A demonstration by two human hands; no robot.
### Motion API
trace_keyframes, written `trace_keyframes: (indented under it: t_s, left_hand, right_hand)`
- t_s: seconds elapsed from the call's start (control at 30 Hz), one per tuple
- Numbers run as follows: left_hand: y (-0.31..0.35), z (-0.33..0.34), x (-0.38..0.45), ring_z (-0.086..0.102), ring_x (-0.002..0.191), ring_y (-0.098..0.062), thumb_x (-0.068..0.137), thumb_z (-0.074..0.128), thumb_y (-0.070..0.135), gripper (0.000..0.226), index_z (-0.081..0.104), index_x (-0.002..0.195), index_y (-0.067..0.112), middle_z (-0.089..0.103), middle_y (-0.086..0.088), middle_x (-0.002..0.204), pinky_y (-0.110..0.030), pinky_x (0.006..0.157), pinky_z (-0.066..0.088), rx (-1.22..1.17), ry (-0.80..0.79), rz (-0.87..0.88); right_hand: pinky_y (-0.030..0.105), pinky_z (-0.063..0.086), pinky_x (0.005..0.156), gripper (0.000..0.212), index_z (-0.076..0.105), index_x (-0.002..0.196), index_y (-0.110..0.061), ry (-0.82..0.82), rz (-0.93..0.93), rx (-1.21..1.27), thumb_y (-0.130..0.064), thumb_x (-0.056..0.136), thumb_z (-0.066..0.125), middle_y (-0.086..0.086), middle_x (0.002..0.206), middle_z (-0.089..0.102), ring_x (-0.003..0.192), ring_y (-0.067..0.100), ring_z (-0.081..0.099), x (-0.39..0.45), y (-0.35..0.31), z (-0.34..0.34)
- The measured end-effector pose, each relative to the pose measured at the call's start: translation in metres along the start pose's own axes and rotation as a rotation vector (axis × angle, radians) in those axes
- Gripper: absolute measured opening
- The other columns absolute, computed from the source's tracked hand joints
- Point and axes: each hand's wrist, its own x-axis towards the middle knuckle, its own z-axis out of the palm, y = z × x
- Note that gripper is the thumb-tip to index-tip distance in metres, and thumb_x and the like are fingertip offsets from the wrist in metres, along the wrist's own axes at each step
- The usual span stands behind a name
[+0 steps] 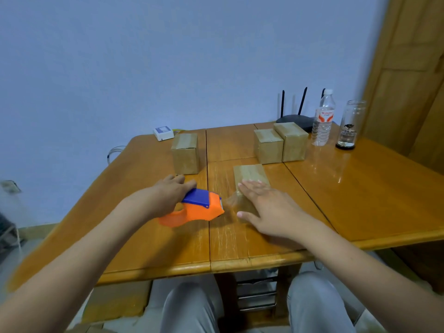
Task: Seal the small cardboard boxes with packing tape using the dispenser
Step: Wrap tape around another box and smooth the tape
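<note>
Palm of right hand (pixel 266 204) flat on box (pixel 252 175); left hand (pixel 171 191) grips dispenser (pixel 200 207).

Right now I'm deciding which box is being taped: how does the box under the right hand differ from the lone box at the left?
The near box lies low, with the right hand flat on it; the left box stands taller and untouched. The near box sits beside the dispenser, which the left hand grips; the left box is farther back. Both are plain brown cardboard.

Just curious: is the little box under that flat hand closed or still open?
Closed. The box shows a flat top with no flaps raised, and the right hand lies flat on it.
</note>
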Motion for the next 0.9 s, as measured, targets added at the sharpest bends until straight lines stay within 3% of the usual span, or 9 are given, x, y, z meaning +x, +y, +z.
trace_keyframes:
  t_s: [0.33, 0.43, 0.5, 0.63, 0.7, 0.77, 0.8, 0.83, 0.9]
  left_hand:
    - [0.052, -0.054, 0.035, 0.044, 0.13, -0.032, 0.101, 0.048, 0.01, 0.053, 0.031, 0.149, 0.025, 0.047, -0.009, 0.139, -0.043, 0.103, 0.044, 0.372, -0.172, 0.029]
    - [0.062, -0.065, 0.039, 0.051, 0.123, -0.029, 0.1, 0.049, 0.007, 0.051, 0.034, 0.147, 0.022, 0.053, -0.007, 0.133, -0.034, 0.078, 0.048, 0.45, -0.255, 0.017]
    - [0.067, -0.074, 0.041, 0.056, 0.112, -0.025, 0.101, 0.046, 0.006, 0.046, 0.038, 0.144, 0.019, 0.056, -0.005, 0.129, -0.028, 0.058, 0.039, 0.521, -0.266, 0.027]
    - [0.075, -0.085, 0.035, 0.047, 0.087, -0.02, 0.104, 0.043, 0.007, 0.036, 0.045, 0.139, 0.015, 0.059, -0.005, 0.123, -0.022, 0.05, 0.03, 0.581, -0.172, 0.097]
    - [0.077, -0.055, 0.044, 0.046, 0.074, -0.019, 0.104, 0.047, 0.012, 0.012, 0.055, 0.111, 0.007, 0.058, -0.008, 0.103, -0.024, 0.051, 0.032, 0.634, -0.413, 0.111]
    - [0.074, -0.039, 0.033, 0.045, 0.07, -0.015, 0.105, 0.049, 0.019, 0.014, 0.051, 0.096, 0.009, 0.049, -0.007, 0.087, -0.027, 0.061, 0.036, 0.53, -0.611, 0.124]
    - [0.064, -0.044, 0.032, 0.05, 0.076, -0.017, 0.105, 0.049, 0.018, 0.008, 0.051, 0.106, 0.011, 0.052, -0.007, 0.092, -0.028, 0.063, 0.037, 0.457, -0.583, 0.062]
    - [0.053, -0.055, 0.035, 0.055, 0.083, -0.02, 0.103, 0.048, 0.014, 0.018, 0.051, 0.121, 0.013, 0.057, -0.006, 0.101, -0.029, 0.061, 0.038, 0.373, -0.487, -0.038]
    - [0.025, -0.078, 0.036, 0.054, 0.085, -0.02, 0.1, 0.044, 0.007, 0.031, 0.052, 0.128, 0.015, 0.059, 0.0, 0.105, -0.027, 0.057, 0.038, 0.32, -0.272, -0.088]
  right_hand:
    - [0.026, 0.009, 0.12, 0.077, 0.008, 0.162, -0.019, 0.009, 0.018, 0.008, -0.056, 0.103, 0.041, 0.0, 0.169, 0.008, 0.155, 0.016, 0.011, 0.003, -0.003, -0.001]
    - [0.026, 0.009, 0.12, 0.077, 0.008, 0.162, -0.019, 0.004, 0.022, -0.006, -0.055, 0.103, 0.04, 0.0, 0.169, 0.008, 0.155, 0.016, 0.01, 0.003, -0.004, -0.001]
    - [0.024, 0.006, 0.117, 0.076, 0.008, 0.162, -0.018, 0.004, 0.022, -0.011, -0.054, 0.103, 0.04, 0.001, 0.169, 0.008, 0.155, 0.016, 0.01, 0.002, -0.005, -0.002]
    - [0.025, 0.006, 0.118, 0.076, 0.008, 0.162, -0.018, -0.006, 0.024, -0.018, -0.053, 0.103, 0.041, 0.001, 0.169, 0.008, 0.155, 0.016, 0.011, 0.003, -0.006, -0.001]
    - [0.026, 0.007, 0.119, 0.076, 0.009, 0.162, -0.019, -0.005, 0.03, -0.016, -0.053, 0.103, 0.042, 0.001, 0.169, 0.009, 0.155, 0.016, 0.011, 0.003, -0.005, 0.0]
    - [0.024, 0.004, 0.116, 0.075, 0.009, 0.162, -0.019, -0.018, 0.038, -0.003, -0.052, 0.103, 0.042, 0.0, 0.169, 0.008, 0.155, 0.015, 0.011, 0.002, -0.005, -0.001]
    - [0.024, 0.004, 0.116, 0.075, 0.008, 0.162, -0.019, -0.022, 0.039, -0.003, -0.052, 0.103, 0.042, 0.0, 0.169, 0.008, 0.155, 0.015, 0.011, 0.002, -0.005, -0.001]
    - [0.025, 0.006, 0.117, 0.075, 0.008, 0.162, -0.019, -0.028, 0.041, -0.01, -0.053, 0.103, 0.042, 0.0, 0.169, 0.008, 0.155, 0.015, 0.011, 0.003, -0.006, -0.003]
    - [0.029, 0.012, 0.121, 0.075, 0.01, 0.162, -0.019, -0.047, 0.048, -0.013, -0.053, 0.103, 0.042, 0.0, 0.169, 0.009, 0.155, 0.016, 0.012, 0.005, -0.005, -0.006]
